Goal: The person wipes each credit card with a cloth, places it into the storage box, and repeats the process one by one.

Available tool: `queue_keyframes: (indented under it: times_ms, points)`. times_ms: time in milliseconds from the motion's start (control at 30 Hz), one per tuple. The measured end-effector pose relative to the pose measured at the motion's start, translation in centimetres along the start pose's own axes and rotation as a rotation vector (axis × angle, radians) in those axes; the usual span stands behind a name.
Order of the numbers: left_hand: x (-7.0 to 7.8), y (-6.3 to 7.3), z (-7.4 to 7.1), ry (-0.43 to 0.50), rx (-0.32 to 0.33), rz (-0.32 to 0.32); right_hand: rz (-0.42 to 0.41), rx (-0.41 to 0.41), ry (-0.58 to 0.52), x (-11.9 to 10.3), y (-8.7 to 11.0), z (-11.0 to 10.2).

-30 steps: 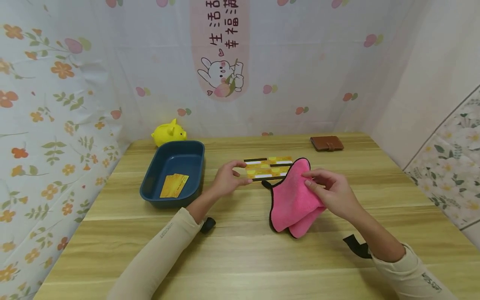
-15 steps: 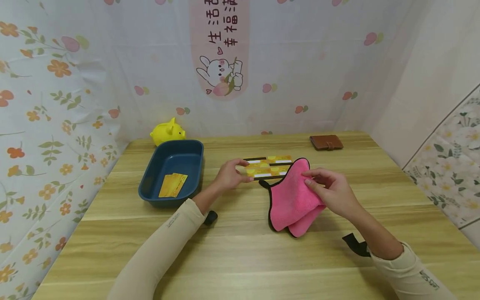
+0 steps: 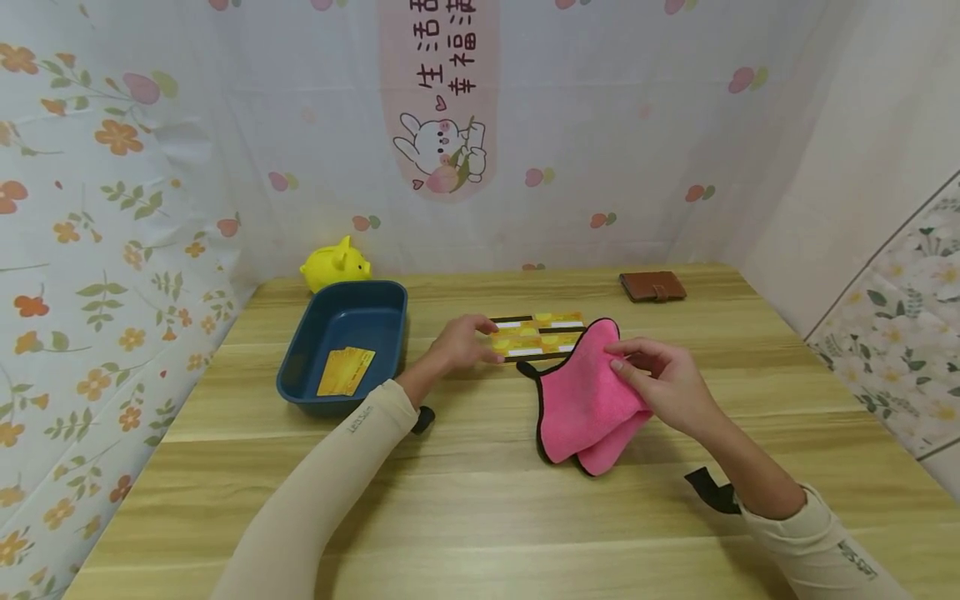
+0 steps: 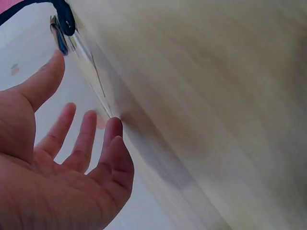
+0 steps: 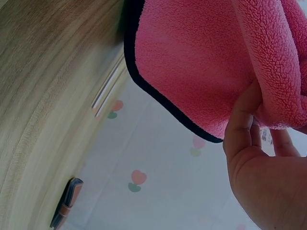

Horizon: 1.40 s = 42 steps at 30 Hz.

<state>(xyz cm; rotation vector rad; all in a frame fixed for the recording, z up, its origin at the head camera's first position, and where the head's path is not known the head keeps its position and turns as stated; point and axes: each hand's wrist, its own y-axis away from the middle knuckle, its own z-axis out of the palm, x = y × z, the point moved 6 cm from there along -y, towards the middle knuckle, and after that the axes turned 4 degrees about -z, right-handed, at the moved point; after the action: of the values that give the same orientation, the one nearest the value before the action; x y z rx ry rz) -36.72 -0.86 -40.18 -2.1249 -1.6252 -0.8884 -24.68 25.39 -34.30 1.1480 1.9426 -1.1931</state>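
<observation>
Two columns of writing (image 3: 446, 58) on the curtain (image 3: 600, 150), 生活 and 幸福 legible, run off the top; the yellow cards' (image 3: 517, 342) print is too small to read. Their right side is partly hidden by the pink cloth (image 3: 588, 400), pinched in the grip of the right hand (image 3: 670, 387). The left hand (image 3: 459, 342), its grip wide, is at their left end, on the wood-grained worktop (image 3: 480, 517).

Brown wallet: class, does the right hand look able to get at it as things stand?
Probably not without letting go first: the right hand holds the pink cloth, although nothing shows between that hand and the brown wallet.
</observation>
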Motion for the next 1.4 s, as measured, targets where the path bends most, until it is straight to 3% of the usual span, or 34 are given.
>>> queue_keyframes:
  times_ms: [233,567,800,1067,1400]
  points:
    - [0.0,-0.5,0.8,-0.135,0.001,-0.039,0.025,-0.001,0.005,-0.2,0.1,0.1]
    - [0.1,-1.1,1.3,-0.229,0.009,-0.084,0.033,-0.029,0.047,0.2,0.0,-0.3]
    - [0.0,-1.1,1.4,-0.247,-0.020,-0.116,0.032,-0.039,0.035,0.3,0.0,-0.3]
    - [0.1,-0.8,1.1,-0.224,-0.091,-0.053,0.038,-0.041,0.045,0.3,0.0,-0.4]
    - [0.0,-0.7,1.1,-0.224,-0.133,-0.040,0.054,-0.044,0.046,0.2,0.0,-0.3]
